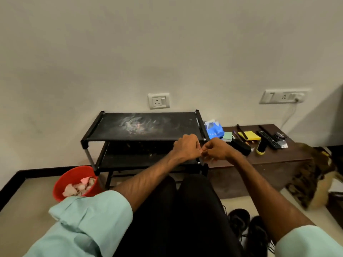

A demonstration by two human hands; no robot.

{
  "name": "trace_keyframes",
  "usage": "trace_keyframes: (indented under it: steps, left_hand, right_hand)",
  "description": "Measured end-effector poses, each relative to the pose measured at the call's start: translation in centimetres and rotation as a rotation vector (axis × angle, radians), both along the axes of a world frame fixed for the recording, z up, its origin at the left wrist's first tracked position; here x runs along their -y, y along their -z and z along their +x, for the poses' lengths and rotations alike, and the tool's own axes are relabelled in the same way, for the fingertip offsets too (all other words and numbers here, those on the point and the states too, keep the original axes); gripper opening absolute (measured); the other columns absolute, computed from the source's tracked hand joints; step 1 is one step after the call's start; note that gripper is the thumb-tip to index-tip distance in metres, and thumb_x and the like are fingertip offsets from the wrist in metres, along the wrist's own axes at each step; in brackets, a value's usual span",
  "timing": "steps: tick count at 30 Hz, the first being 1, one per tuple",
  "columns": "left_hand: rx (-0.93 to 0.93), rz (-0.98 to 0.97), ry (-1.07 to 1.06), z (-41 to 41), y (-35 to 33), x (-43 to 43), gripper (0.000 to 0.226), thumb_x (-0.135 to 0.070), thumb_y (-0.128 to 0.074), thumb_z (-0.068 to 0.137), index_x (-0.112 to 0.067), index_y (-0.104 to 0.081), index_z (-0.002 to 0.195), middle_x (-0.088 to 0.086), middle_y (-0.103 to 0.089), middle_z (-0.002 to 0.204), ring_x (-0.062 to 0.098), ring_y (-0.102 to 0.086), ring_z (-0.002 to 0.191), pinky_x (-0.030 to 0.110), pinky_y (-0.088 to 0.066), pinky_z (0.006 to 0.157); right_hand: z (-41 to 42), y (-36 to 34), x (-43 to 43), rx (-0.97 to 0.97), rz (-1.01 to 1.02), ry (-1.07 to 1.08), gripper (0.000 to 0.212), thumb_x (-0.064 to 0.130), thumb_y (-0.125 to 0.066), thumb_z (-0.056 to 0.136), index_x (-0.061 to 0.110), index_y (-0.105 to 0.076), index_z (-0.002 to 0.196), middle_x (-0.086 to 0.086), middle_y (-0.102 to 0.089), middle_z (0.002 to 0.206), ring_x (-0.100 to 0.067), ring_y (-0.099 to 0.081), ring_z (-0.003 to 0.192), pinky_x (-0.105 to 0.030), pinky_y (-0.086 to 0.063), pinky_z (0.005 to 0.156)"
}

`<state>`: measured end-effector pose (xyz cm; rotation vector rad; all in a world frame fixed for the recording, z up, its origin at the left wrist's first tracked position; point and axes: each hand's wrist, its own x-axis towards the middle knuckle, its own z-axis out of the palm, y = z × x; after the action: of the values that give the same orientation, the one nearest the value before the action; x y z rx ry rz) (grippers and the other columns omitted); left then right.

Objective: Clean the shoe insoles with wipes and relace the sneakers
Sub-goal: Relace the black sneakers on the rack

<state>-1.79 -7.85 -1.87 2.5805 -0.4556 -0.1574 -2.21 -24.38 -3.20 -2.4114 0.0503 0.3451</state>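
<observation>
1. Nearest the camera: the person is seated, with black trousers and mint-green sleeves (89,217) rolled back off the forearms, probably to keep the cuffs off dirty work.

2. The black sneakers (248,229) stand as a pair on the floor at 5 o'clock, beside the right leg and within reach. Loose lace ends trail from them, so relacing is judged not finished. No insole can be identified in this view.

3. A red bin (61,190) sits at 8 o'clock beside the left knee and holds crumpled used wipes, so it is close enough for dropping waste.

4. The hands meet over the knees at centre. The left hand (185,148) and right hand (217,151) are both curled, with fingertips touching. Together they pinch a small pinkish scrap (201,152). What it is cannot be told.

5. Behind the hands stands a black shoe rack (144,127), its top tier dust-smeared.

6. At 2 o'clock, a low brown bench (274,158) carries a blue wipes pack (214,129), a yellow-handled brush (260,148) and a remote control (269,140), laid out as a supply station.

7. A wall socket (158,101) is farthest, at 12 o'clock.
</observation>
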Motion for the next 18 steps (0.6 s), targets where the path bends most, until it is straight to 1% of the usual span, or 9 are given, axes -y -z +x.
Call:
trace_keyframes:
  steps: [1, 3, 5, 7, 10, 11, 13, 15, 18]
  left_hand:
    - [-0.018, 0.013, 0.006, -0.1, 0.9, 1.1, 0.015, -0.034, -0.070, 0.082, -0.023, -0.070, 0.091, 0.002, -0.071, 0.103, 0.027, -0.067, 0.099, 0.043, -0.055, 0.087]
    - [-0.040, 0.046, 0.014, 0.1, 2.9, 3.6, 0.018, -0.034, -0.070, 0.083, -0.023, -0.068, 0.097, 0.005, -0.068, 0.111, 0.031, -0.065, 0.105, 0.041, -0.053, 0.088]
    - [-0.045, 0.082, 0.019, 0.2, 4.9, 6.2, 0.024, -0.035, -0.068, 0.086, -0.020, -0.067, 0.105, 0.008, -0.065, 0.118, 0.034, -0.063, 0.111, 0.042, -0.051, 0.090]
    - [-0.024, 0.143, 0.029, 0.1, 6.7, 8.5, 0.033, -0.036, -0.063, 0.090, -0.016, -0.063, 0.116, 0.012, -0.062, 0.125, 0.037, -0.061, 0.116, 0.043, -0.049, 0.093]
    - [-0.024, 0.203, 0.117, -0.2, 9.4, 12.0, 0.036, -0.034, -0.058, 0.095, -0.013, -0.054, 0.124, 0.014, -0.056, 0.132, 0.038, -0.056, 0.122, 0.041, -0.046, 0.096]
    - [-0.048, 0.208, 0.141, -0.5, 10.1, 13.0, 0.035, -0.031, -0.058, 0.095, -0.013, -0.053, 0.125, 0.014, -0.055, 0.133, 0.038, -0.055, 0.124, 0.041, -0.045, 0.096]
    - [-0.099, 0.201, 0.165, -1.1, 11.5, 15.0, 0.035, -0.027, -0.062, 0.094, -0.013, -0.054, 0.125, 0.013, -0.056, 0.132, 0.036, -0.056, 0.124, 0.041, -0.047, 0.096]
    - [-0.147, 0.175, 0.179, -1.8, 13.2, 16.6, 0.035, -0.027, -0.067, 0.090, -0.014, -0.057, 0.121, 0.013, -0.059, 0.129, 0.036, -0.059, 0.121, 0.040, -0.049, 0.093]
    - [-0.220, 0.126, 0.190, -3.1, 15.3, 18.0, 0.037, -0.025, -0.071, 0.088, -0.012, -0.058, 0.120, 0.014, -0.061, 0.126, 0.037, -0.060, 0.119, 0.041, -0.049, 0.091]
  right_hand:
    - [-0.1, 0.8, 1.0, -0.043, 0.007, 0.018, 0.016, 0.002, -0.060, 0.093, 0.003, -0.076, 0.090, -0.013, -0.076, 0.082, -0.021, -0.073, 0.068, -0.020, -0.054, 0.053]
    - [0.0, 2.5, 3.0, -0.137, 0.007, 0.067, 0.015, 0.005, -0.061, 0.094, 0.003, -0.076, 0.092, -0.008, -0.077, 0.083, -0.020, -0.076, 0.074, -0.023, -0.057, 0.057]
    - [-0.1, 4.4, 4.8, -0.216, -0.002, 0.106, 0.012, 0.006, -0.063, 0.094, 0.007, -0.074, 0.089, -0.008, -0.077, 0.086, -0.016, -0.075, 0.073, -0.024, -0.058, 0.057]
    - [0.0, 6.3, 6.1, -0.283, -0.017, 0.113, 0.012, 0.006, -0.062, 0.095, 0.008, -0.070, 0.085, -0.010, -0.076, 0.088, -0.016, -0.074, 0.071, -0.027, -0.061, 0.059]
    - [0.1, 8.9, 8.2, -0.412, -0.059, 0.109, 0.019, 0.008, -0.054, 0.100, 0.011, -0.062, 0.083, -0.004, -0.072, 0.082, -0.010, -0.069, 0.061, -0.022, -0.055, 0.050]
    - [0.0, 9.7, 8.9, -0.458, -0.081, 0.111, 0.018, 0.010, -0.053, 0.102, 0.011, -0.061, 0.087, -0.003, -0.072, 0.084, -0.008, -0.068, 0.058, -0.021, -0.054, 0.049]
    - [-0.2, 11.8, 10.9, -0.540, -0.111, 0.131, 0.013, 0.012, -0.051, 0.103, 0.008, -0.063, 0.098, -0.008, -0.075, 0.095, -0.009, -0.068, 0.060, -0.022, -0.055, 0.053]
    - [-0.8, 13.7, 12.8, -0.593, -0.137, 0.148, 0.020, 0.010, -0.050, 0.103, 0.003, -0.067, 0.110, -0.012, -0.076, 0.108, -0.012, -0.070, 0.068, -0.024, -0.057, 0.060]
    - [-1.6, 15.7, 14.1, -0.664, -0.161, 0.135, 0.024, 0.007, -0.052, 0.101, -0.001, -0.068, 0.117, -0.012, -0.076, 0.112, -0.018, -0.074, 0.085, -0.024, -0.059, 0.062]
